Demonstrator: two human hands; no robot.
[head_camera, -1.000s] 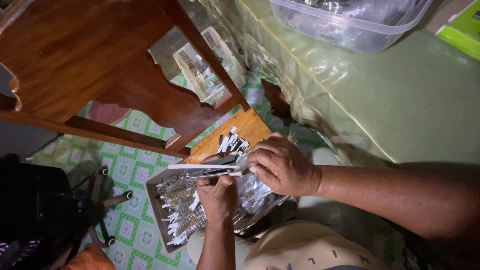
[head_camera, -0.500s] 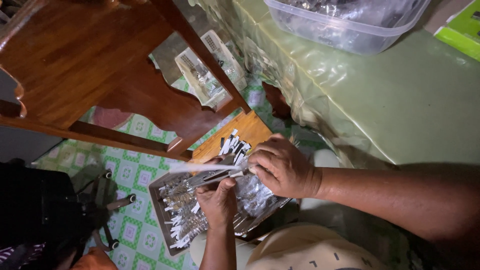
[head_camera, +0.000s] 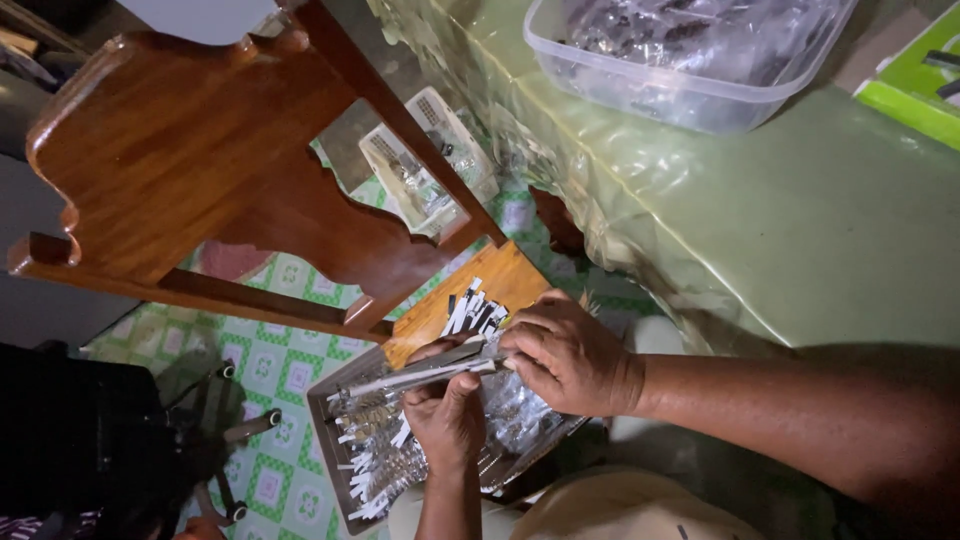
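Both hands meet over a shallow metal tray (head_camera: 325, 420) that sits low in the view, above the person's lap. The left hand (head_camera: 447, 415) comes up from below, its fingers curled shut around a long, thin bundle of silvery metal strips (head_camera: 420, 375) that runs from the tray's upper left corner toward the right. The right hand (head_camera: 570, 355) reaches in from the right on a bare forearm, its fingers bent down and pinched together on the right end of the same bundle, just beside the left hand's knuckles. The two hands touch or nearly touch there; which one cannot be told.

The tray holds a loose heap of small shiny pieces with white tips (head_camera: 375, 470), spread beneath and to the left of the hands. Just above the hands, a small wooden board (head_camera: 500, 280) carries a cluster of black and white strips (head_camera: 472, 310).

A wooden chair (head_camera: 190, 170) stands to the upper left over a green and white patterned floor (head_camera: 270, 370). On the right, a desk covered with a green plastic sheet (head_camera: 800, 230) bears a clear plastic tub (head_camera: 690, 60) filled with dark, glinting parts, and a green box (head_camera: 915, 80) lies at its far edge. A black object fills the lower left corner.
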